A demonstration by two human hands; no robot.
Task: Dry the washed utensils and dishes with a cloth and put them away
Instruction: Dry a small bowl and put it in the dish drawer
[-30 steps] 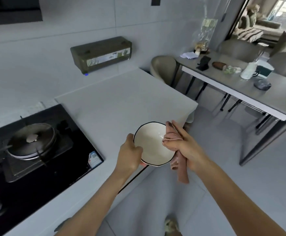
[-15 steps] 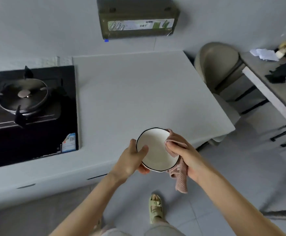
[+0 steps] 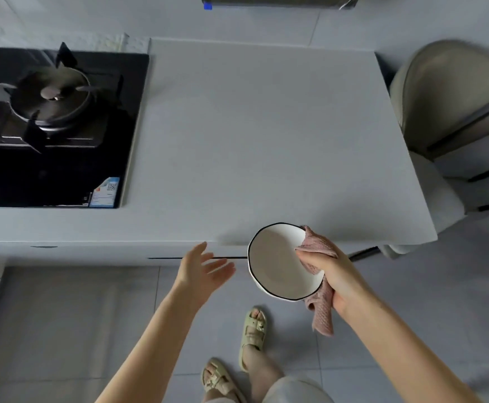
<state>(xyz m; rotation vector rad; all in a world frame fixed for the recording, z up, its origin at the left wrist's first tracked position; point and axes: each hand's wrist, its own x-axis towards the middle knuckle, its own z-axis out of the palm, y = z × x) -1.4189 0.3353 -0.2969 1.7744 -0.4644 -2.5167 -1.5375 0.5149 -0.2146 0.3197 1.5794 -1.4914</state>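
one right hand (image 3: pixel 336 274) grips bowl (image 3: pixel 275 263), cloth (image 3: pixel 321 312); hob sticker (image 3: pixel 105 191) unreadable.

The right hand (image 3: pixel 335 274) grips a pink cloth (image 3: pixel 321 309) folded over the right rim of a white bowl (image 3: pixel 275 263) with a black edge, and holds the bowl through it. The bowl is tilted, just off the front edge of the grey bench (image 3: pixel 266 126), near its right corner. The left hand (image 3: pixel 199 269) is apart from the bowl, its fingers (image 3: pixel 221 267) spread and straight. A black gas stove (image 3: pixel 48 126) is set into the bench's left end. A beige chair (image 3: pixel 446 94) stands past the right edge. Two feet in pale sandals (image 3: pixel 252 330) stand on the tiled floor (image 3: pixel 63 330).
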